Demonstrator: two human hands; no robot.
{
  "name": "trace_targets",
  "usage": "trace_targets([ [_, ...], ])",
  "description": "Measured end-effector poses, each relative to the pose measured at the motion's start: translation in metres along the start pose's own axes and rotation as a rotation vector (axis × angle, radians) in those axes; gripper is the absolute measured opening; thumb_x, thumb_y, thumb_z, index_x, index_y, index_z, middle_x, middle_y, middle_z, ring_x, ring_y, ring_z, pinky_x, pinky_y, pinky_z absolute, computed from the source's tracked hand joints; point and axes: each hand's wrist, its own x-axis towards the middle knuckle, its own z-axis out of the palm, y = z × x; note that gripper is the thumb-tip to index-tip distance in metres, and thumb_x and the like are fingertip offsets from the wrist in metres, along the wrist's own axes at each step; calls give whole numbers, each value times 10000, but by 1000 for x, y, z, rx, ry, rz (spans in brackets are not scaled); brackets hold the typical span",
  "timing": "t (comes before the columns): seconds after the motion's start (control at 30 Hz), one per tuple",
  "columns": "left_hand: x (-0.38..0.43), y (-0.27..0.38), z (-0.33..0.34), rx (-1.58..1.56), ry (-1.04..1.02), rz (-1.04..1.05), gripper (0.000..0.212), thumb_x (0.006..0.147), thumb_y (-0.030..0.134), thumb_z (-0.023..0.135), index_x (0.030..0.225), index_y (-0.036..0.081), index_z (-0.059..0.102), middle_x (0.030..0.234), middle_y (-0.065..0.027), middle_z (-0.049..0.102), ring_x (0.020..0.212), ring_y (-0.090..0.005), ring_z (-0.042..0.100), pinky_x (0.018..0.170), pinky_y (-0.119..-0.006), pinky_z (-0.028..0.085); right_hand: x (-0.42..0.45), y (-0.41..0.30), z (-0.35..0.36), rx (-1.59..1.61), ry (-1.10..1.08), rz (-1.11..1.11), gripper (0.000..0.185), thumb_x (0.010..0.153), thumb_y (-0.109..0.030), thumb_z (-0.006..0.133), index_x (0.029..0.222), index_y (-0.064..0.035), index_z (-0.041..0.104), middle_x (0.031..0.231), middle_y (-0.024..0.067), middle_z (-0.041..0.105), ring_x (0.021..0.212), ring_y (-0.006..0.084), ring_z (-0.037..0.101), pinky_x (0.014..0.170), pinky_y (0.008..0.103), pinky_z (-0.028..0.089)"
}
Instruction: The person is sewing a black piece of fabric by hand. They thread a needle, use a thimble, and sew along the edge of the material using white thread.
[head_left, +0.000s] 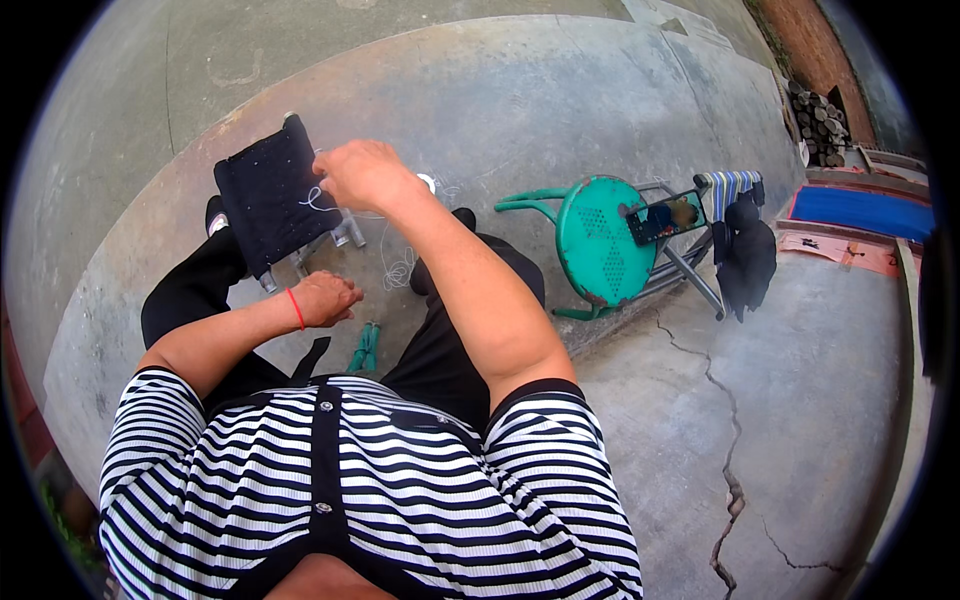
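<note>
In front of me stands a folding stool with a dark fabric seat (274, 196) and metal legs. My right hand (361, 174), fingers curled, is over the seat's right edge, with white cord (313, 198) hanging beside its fingertips; whether it pinches the cord or something smaller cannot be made out. Below the seat's near edge is my left hand (327, 298), a red band on its wrist, its fingers loosely bent; its palm is hidden. Loose loops of thin white cord (399, 268) lie on the concrete between my feet, and a white spool (427, 183) is partly hidden behind my right forearm.
To the right is a green metal stool (600, 244) with a smartphone (666, 217) at its edge. Beyond it are a striped folding stool (729, 187) and a black cloth item (746, 255). Green legs (364, 349) show beneath me. A crack (729, 450) crosses the concrete.
</note>
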Motion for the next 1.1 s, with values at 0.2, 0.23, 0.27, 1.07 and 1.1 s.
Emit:
trace_targets([
  [0.2,-1,-3,7,-20,34,7,352,756,273,610,1039,79,535,921,-112,582,874,-286,573,768,-382,451,2,2,2,-1,1,-22,254,791,-201,543,1030,-133,596,950,124,621,923,293,570,805,397,441],
  [0.23,0,-3,7,-15,33,3,352,756,273,610,1039,79,535,921,-112,582,874,-286,573,768,-382,451,3,2,2,-7,-8,-22,253,791,-201,542,1028,-132,597,948,122,621,920,293,571,802,397,442],
  [0.27,1,-2,7,-7,24,8,352,754,277,611,1037,79,537,917,-108,583,872,-284,575,765,-381,452,3,3,3,-6,-4,-26,253,791,-201,542,1028,-132,597,948,122,621,920,293,571,802,397,442],
  [1.07,1,4,12,61,-27,31,353,769,305,595,1046,92,546,895,-95,594,827,-271,596,711,-378,467,2,2,3,-15,-19,-10,254,813,-224,524,1045,-142,586,972,122,614,938,293,563,803,400,442],
  [1.1,1,4,12,65,-32,25,352,770,305,594,1046,92,545,897,-94,593,826,-272,596,709,-378,467,2,1,3,-7,-22,-12,249,812,-219,527,1040,-138,587,963,125,615,933,294,564,801,400,442],
])
